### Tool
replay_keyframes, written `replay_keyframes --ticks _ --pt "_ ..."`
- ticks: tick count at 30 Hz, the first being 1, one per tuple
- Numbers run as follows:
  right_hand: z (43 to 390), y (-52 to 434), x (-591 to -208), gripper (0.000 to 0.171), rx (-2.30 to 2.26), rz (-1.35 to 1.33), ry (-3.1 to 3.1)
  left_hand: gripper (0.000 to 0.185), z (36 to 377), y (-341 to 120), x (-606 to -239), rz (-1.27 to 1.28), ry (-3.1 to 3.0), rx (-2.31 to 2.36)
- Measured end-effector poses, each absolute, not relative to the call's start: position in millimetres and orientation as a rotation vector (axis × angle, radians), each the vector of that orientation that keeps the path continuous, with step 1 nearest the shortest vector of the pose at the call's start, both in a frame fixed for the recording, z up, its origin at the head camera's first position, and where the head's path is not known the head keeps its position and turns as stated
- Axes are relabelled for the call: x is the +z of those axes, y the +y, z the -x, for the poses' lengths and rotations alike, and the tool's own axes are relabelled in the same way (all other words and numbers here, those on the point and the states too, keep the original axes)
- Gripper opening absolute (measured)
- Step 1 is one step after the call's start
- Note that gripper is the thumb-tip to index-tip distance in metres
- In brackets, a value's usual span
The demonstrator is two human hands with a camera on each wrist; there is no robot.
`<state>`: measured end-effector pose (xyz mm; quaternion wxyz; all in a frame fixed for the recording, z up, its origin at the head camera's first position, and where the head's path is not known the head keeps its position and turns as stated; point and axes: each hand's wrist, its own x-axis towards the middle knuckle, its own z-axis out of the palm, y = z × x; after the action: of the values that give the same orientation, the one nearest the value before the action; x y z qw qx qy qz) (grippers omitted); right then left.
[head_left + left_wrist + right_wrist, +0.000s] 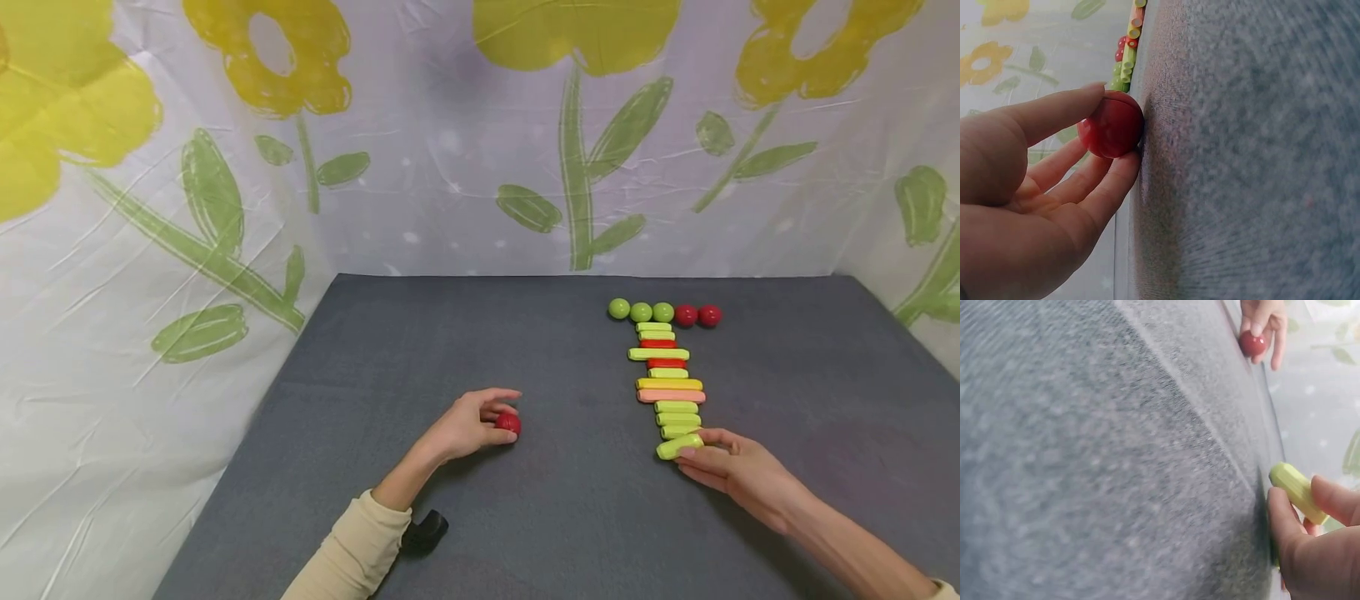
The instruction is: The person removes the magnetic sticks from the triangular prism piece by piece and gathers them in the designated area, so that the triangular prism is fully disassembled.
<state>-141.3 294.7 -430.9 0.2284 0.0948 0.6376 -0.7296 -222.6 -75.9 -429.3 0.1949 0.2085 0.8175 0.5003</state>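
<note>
While resting on the table (pixel 525 517), red ball (pixel 507 422) sits pinched by left hand (pixel 468 425).

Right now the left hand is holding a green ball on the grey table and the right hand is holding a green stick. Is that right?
Not quite. The ball in the left hand is red, not green, as the left wrist view shows plainly. The rest holds: it sits on the grey table, and the right hand holds a green stick.
</note>
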Motion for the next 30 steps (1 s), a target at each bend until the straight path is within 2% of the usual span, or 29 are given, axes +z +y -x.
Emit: replay_keyframes --ticks 10,14,21,30 --pt "137.2 298.4 -428.8 0.061 -1.802 -0.436 2.022 0.054 223.7 -75.2 -430.6 -0.599 2.278 1.411" --pt "138.0 299.9 -427.1 0.058 -1.778 -0.529 2.001 0.054 224.2 -74.2 -431.3 -0.591 2.281 1.405" --pt "137.4 304.2 -428.5 0.043 -1.875 -0.546 1.871 0.054 222.1 -72.4 -433.8 -0.58 2.283 1.392" --pt "132.4 300.0 -428.4 0.048 -1.997 -0.476 1.759 0.053 225.1 -68.3 -432.1 -0.573 2.317 1.375"
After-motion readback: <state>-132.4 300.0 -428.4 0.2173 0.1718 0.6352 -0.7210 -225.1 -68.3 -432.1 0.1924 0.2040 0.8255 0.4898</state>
